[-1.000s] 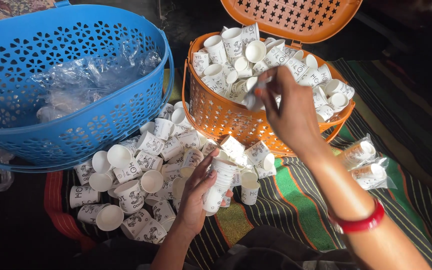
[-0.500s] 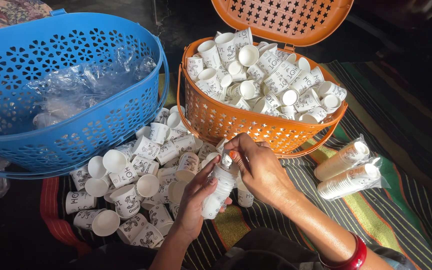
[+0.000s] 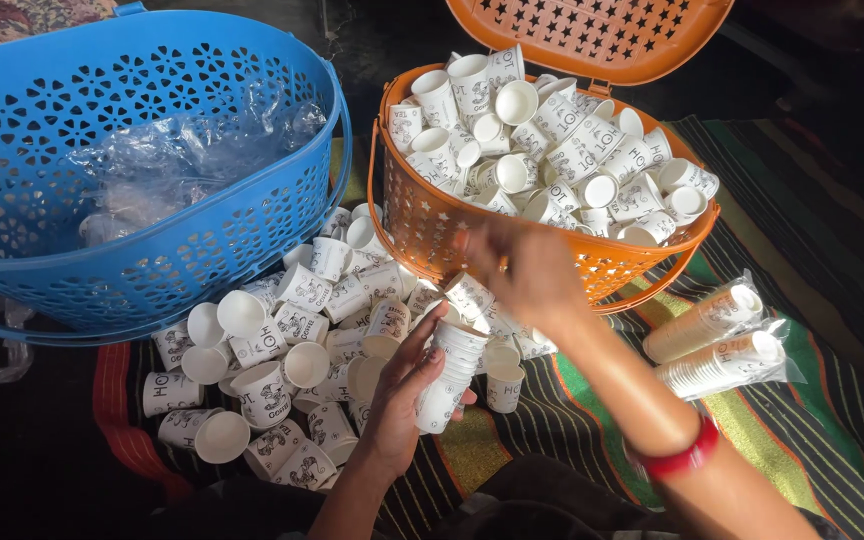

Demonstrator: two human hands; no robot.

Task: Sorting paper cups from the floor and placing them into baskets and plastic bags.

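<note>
My left hand (image 3: 402, 395) is closed around a short stack of nested white paper cups (image 3: 452, 372), held tilted just above the striped mat. My right hand (image 3: 530, 275) is blurred and hovers in front of the orange basket (image 3: 422, 225), a little above and to the right of the stack. Whether its fingers hold a cup is unclear. The orange basket is heaped with loose white printed cups (image 3: 552, 150). More loose cups (image 3: 292, 330) lie scattered on the mat to the left of my left hand.
A blue perforated basket (image 3: 152, 265) with crumpled clear plastic (image 3: 182, 160) inside stands at the left. The orange lid (image 3: 592, 30) stands open at the back. Two plastic-wrapped sleeves of cups (image 3: 717, 340) lie on the striped mat (image 3: 552, 420) at the right.
My right hand reached into the orange basket, came down to the top of the stack, and has now lifted off it towards the basket. The left hand kept holding the stack.
</note>
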